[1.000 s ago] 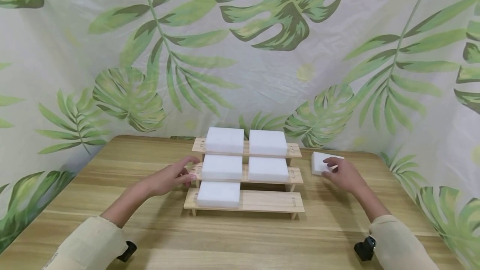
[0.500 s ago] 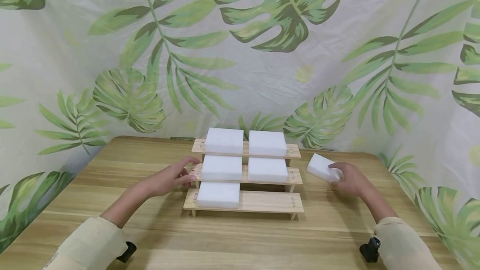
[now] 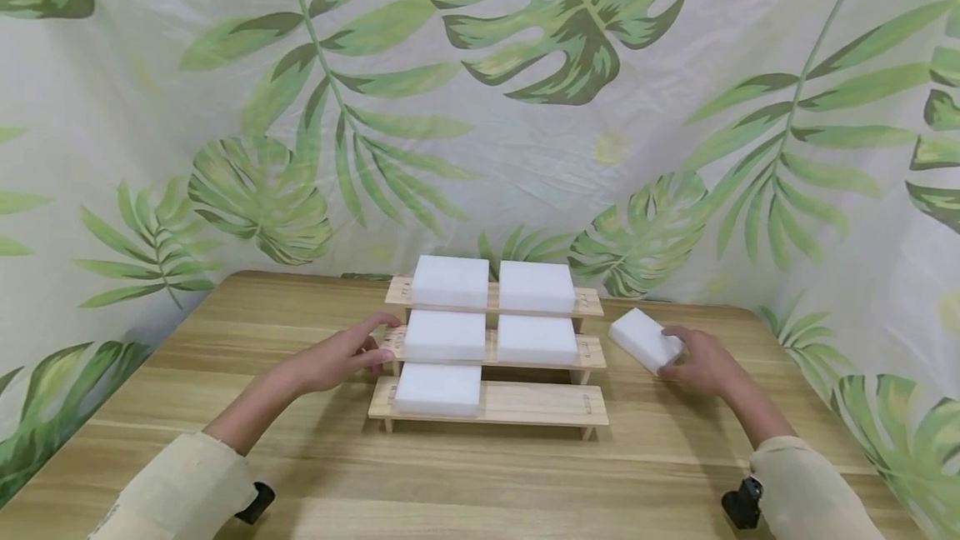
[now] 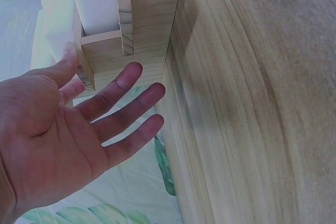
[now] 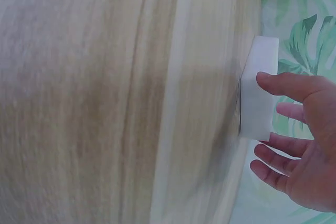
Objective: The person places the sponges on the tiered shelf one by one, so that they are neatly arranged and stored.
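A three-step wooden display stand (image 3: 536, 402) stands mid-table, bearing several white foam blocks (image 3: 445, 335). Two lie on the top step and two on the middle one. The bottom step has one at its left, with bare board to the right. With thumb and index finger my left hand (image 3: 341, 358) holds the left end of the middle step; in the left wrist view its other fingers stretch out free. To the stand's right, my right hand (image 3: 703, 361) pinches a loose white foam block (image 3: 639, 338) by its right end. That block sits slantwise, low at the table surface.
The wood-grain table (image 3: 465, 482) runs back to a leaf-patterned cloth (image 3: 525, 165) hanging behind it. Black wrist devices (image 3: 742, 504) show below both sleeves. The stand's right end lies just left of the loose block.
My right hand has taken hold of the loose block, turned it slantwise and drawn it slightly nearer. My left hand stays at the stand.
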Available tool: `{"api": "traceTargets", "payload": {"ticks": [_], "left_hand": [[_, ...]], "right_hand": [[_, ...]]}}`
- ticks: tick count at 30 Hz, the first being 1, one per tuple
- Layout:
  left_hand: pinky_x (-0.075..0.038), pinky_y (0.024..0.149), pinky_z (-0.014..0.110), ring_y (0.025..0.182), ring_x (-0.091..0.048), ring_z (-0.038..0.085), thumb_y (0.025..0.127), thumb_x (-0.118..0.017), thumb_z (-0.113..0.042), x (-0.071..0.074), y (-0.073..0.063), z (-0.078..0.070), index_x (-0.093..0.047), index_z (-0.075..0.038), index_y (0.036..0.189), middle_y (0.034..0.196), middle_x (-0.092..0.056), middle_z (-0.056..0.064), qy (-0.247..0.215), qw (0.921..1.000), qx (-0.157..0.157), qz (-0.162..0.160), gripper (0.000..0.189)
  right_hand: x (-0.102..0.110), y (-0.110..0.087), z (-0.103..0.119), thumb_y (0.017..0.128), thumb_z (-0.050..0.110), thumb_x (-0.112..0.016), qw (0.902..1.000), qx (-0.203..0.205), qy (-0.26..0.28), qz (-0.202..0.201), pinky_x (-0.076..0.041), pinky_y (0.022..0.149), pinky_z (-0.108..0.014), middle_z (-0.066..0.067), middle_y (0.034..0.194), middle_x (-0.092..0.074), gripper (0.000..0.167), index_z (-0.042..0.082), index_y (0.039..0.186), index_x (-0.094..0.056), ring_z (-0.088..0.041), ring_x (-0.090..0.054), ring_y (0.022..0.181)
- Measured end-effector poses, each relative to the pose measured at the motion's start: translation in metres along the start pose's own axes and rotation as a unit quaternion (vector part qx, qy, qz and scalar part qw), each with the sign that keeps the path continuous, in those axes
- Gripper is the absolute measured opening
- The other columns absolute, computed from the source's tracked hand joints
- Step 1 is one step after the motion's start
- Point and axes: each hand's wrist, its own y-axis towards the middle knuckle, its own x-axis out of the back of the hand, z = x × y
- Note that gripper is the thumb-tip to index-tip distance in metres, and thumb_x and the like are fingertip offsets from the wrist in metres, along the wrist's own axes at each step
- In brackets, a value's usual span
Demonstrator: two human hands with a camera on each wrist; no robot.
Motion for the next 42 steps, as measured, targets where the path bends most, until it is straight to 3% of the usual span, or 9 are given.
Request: {"api": "traceTargets", "payload": {"ticks": [21, 32, 42], "left_hand": [[-0.050, 0.084, 0.052, 0.092, -0.064, 0.032, 0.110, -0.053, -0.022, 0.000, 0.000, -0.001, -0.034, 0.002, 0.150, 0.092, -0.067, 0.009, -0.002, 1.0000, 0.000, 0.000, 0.049], [-0.050, 0.084, 0.052, 0.092, -0.064, 0.031, 0.111, -0.053, -0.022, 0.000, 0.000, -0.002, -0.034, 0.001, 0.150, 0.091, -0.066, 0.009, 0.003, 1.0000, 0.001, 0.000, 0.049], [-0.049, 0.085, 0.052, 0.091, -0.063, 0.031, 0.111, -0.053, -0.021, 0.000, 0.000, -0.001, -0.034, 0.002, 0.149, 0.090, -0.066, 0.009, -0.001, 1.0000, 0.003, 0.001, 0.049]], "right_hand": [[0.009, -0.008, 0.008, 0.075, 0.011, -0.082, 0.9965, 0.027, 0.055, -0.057, -0.050, 0.079, -0.048, -0.031, 0.119, -0.066, 0.053, -0.008, 0.122, -0.066, -0.045, -0.064, 0.101], [0.030, -0.016, 0.020, 0.079, 0.010, -0.081, 0.9909, 0.023, 0.102, -0.085, -0.046, 0.072, -0.037, -0.027, 0.115, -0.067, 0.048, -0.008, 0.121, -0.064, -0.042, -0.062, 0.099], [0.044, -0.027, 0.026, 0.079, 0.007, -0.081, 0.9882, 0.031, 0.110, -0.102, -0.052, 0.068, -0.029, -0.024, 0.115, -0.068, 0.045, -0.004, 0.120, -0.067, -0.034, -0.061, 0.099]]}}
